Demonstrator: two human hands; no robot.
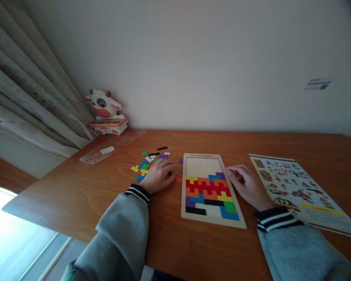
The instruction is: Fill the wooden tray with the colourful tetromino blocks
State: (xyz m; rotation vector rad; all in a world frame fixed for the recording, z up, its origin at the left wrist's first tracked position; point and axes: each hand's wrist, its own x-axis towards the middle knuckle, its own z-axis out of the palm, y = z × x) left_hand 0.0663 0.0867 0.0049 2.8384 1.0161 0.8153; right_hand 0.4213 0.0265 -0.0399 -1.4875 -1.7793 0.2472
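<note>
A wooden block puzzle board lies on the table, its lower part filled with coloured pieces and its upper part showing bare wood. My left hand is over the loose puzzle pieces left of the board, fingers curled down and pressed close; what they hold, if anything, is hidden. An orange piece lies by its fingertips, and a purple piece sits just beyond. At the board's right edge, my right hand has thumb and forefinger closed together on the frame.
A printed pattern sheet lies to the right, partly behind my right wrist. Loose yellow pieces and black bars spread around my left hand. Clear plastic wrapping and a toy cow with a keyboard are at the back left.
</note>
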